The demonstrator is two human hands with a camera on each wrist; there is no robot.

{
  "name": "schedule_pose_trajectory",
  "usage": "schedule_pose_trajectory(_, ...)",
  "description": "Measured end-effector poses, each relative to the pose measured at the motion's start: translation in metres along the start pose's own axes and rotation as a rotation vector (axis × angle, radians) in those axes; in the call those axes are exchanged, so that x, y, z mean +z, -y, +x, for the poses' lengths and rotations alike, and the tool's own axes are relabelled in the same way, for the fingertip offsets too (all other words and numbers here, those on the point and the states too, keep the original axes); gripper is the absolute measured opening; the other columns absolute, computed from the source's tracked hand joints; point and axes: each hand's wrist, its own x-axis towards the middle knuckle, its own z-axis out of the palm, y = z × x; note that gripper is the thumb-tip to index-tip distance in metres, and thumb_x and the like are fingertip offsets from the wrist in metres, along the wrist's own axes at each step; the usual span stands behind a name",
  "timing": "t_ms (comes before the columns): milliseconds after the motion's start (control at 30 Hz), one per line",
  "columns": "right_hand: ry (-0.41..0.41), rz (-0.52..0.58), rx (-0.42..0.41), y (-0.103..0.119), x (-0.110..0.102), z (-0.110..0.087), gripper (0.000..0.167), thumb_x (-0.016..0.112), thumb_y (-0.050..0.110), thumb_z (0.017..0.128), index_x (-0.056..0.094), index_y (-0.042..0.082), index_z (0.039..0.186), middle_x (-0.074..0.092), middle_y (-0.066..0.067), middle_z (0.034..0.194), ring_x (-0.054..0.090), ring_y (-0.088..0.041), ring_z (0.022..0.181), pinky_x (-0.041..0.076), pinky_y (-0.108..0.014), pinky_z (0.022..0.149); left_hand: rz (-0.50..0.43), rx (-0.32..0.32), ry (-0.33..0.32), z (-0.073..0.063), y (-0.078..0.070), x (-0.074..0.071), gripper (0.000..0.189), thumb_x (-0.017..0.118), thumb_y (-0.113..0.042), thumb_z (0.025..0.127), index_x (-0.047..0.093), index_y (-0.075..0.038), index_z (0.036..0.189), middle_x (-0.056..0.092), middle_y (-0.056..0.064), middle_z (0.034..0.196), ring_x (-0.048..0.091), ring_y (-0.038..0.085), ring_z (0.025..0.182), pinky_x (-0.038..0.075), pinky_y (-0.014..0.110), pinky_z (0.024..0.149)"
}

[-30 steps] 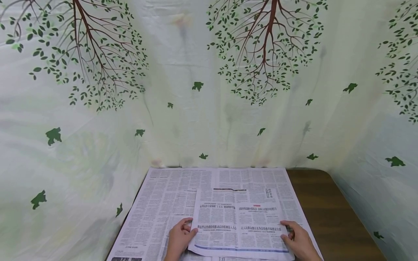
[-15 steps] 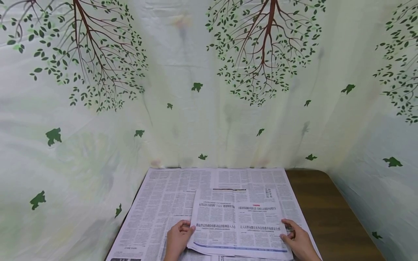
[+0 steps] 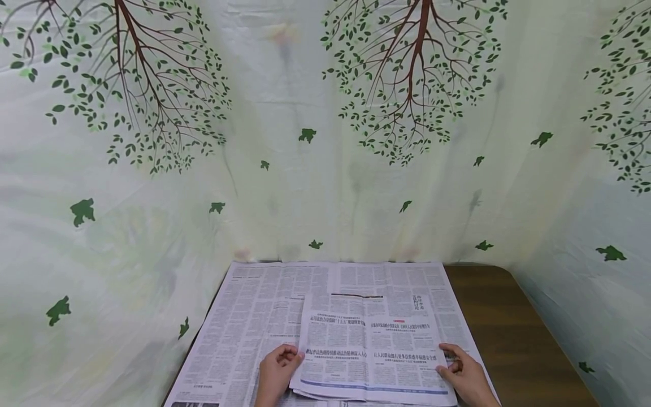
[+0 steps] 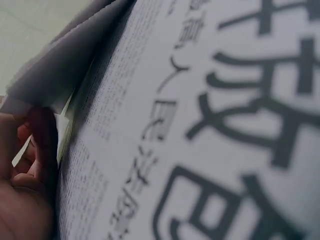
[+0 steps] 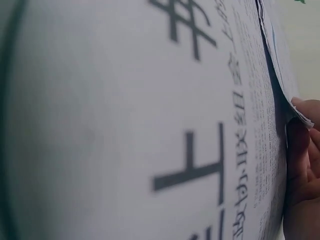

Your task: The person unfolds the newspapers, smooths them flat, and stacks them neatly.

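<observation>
A folded newspaper with a blue stripe along its near edge is held between both hands, low over larger newspaper sheets. My left hand pinches its left edge between thumb and fingers. In the left wrist view, the raised paper edge meets the fingers, above big printed characters. On the opposite side my right hand pinches the right edge, thumb nearer the body. The right wrist view has that hand's fingers gripping the layered edge from the side.
Spread newspaper sheets cover most of the table. A strip of dark brown wooden tabletop shows at the right. Behind and on both sides hangs a pale cloth printed with trees and green leaves.
The folded newspaper and the left hand have shifted slightly to the left, and the paper's near left corner now shows separated layers. Both hands keep their grip on the edges.
</observation>
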Motion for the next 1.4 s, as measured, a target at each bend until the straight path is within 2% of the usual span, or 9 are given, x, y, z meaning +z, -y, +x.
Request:
schedule_pose_trajectory(233,0.043,0.086,0.048,0.001,-0.004,-0.002,0.059,0.08,0.014,0.088,0.058,0.004,0.141,0.065,-0.006,0.086,0.058,-0.017,0.065,0.047,-0.027,0.056,-0.022,-0.084,0.009,0.001,-0.002,0.001,0.022,0.087,-0.026,0.082,0.074,-0.01,0.089,0.067,-0.004,0.07,0.056,0.01,0.061,0.044,0.021,0.059)
schedule_pose_trajectory(433,0.062,0.102,0.06,0.0,-0.007,-0.002,0.061,0.081,0.017,0.088,0.058,0.003,0.142,0.065,-0.007,0.083,0.058,-0.018,0.066,0.046,-0.028,0.056,-0.039,-0.107,0.044,0.0,-0.004,0.0,0.034,0.082,-0.026,0.087,0.072,-0.016,0.118,0.072,-0.003,0.071,0.056,0.009,0.059,0.042,0.022,0.056)
schedule_pose_trajectory(500,0.063,0.105,0.063,-0.001,-0.006,-0.002,0.061,0.082,0.018,0.087,0.058,0.003,0.141,0.065,-0.007,0.086,0.058,-0.017,0.067,0.046,-0.028,0.057,-0.058,-0.087,0.094,0.0,-0.003,-0.003,0.034,0.078,-0.025,0.09,0.073,-0.017,0.123,0.075,-0.001,0.082,0.058,0.008,0.064,0.045,0.021,0.058)
schedule_pose_trajectory(667,0.047,0.115,0.063,-0.003,-0.006,-0.001,0.057,0.082,0.016,0.086,0.062,0.004,0.138,0.068,-0.009,0.11,0.058,-0.017,0.069,0.047,-0.027,0.061,-0.149,-0.013,0.349,-0.002,0.001,-0.014,0.03,0.055,-0.013,0.104,0.071,-0.003,0.128,0.075,0.012,0.114,0.058,0.005,0.064,0.049,0.02,0.056)
schedule_pose_trajectory(767,0.041,0.117,0.053,-0.003,-0.006,-0.001,0.055,0.082,0.014,0.087,0.062,0.003,0.137,0.068,-0.012,0.119,0.057,-0.016,0.07,0.047,-0.026,0.062,-0.226,-0.014,0.482,-0.001,0.003,-0.02,0.038,0.047,-0.004,0.103,0.063,0.0,0.138,0.072,0.018,0.122,0.061,0.006,0.066,0.05,0.02,0.055)
schedule_pose_trajectory(900,0.035,0.127,0.032,-0.003,-0.006,-0.002,0.054,0.081,0.013,0.087,0.062,0.001,0.136,0.067,-0.015,0.122,0.056,-0.014,0.07,0.047,-0.025,0.063,-0.251,-0.002,0.573,0.0,0.006,-0.025,0.041,0.055,-0.009,0.103,0.058,-0.001,0.144,0.076,0.012,0.115,0.071,0.006,0.084,0.056,0.021,0.071)
schedule_pose_trajectory(1067,0.028,0.146,0.028,-0.003,-0.006,-0.002,0.051,0.08,0.011,0.088,0.063,0.001,0.135,0.068,-0.016,0.124,0.056,-0.012,0.07,0.048,-0.024,0.064,-0.147,0.074,0.507,0.0,0.01,-0.024,0.033,0.067,-0.026,0.1,0.071,-0.013,0.131,0.073,0.008,0.121,0.07,0.005,0.095,0.055,0.02,0.08)
schedule_pose_trajectory(1267,0.025,0.17,0.028,-0.005,-0.008,0.0,0.047,0.076,0.009,0.091,0.063,0.001,0.135,0.068,-0.018,0.127,0.054,-0.011,0.069,0.047,-0.023,0.064,-0.06,0.202,0.338,0.0,0.011,-0.014,0.017,0.073,-0.021,0.096,0.079,-0.026,0.111,0.045,0.011,0.156,0.056,0.033,0.132,0.057,0.021,0.085)
schedule_pose_trajectory(1400,0.022,0.176,0.018,-0.005,-0.008,0.002,0.046,0.076,0.009,0.091,0.064,0.001,0.135,0.068,-0.019,0.127,0.053,-0.01,0.068,0.046,-0.023,0.063,0.123,0.351,0.347,-0.002,0.003,-0.012,0.035,0.074,-0.018,0.094,0.072,-0.026,0.128,0.043,0.009,0.16,0.051,0.039,0.138,0.059,0.028,0.087)
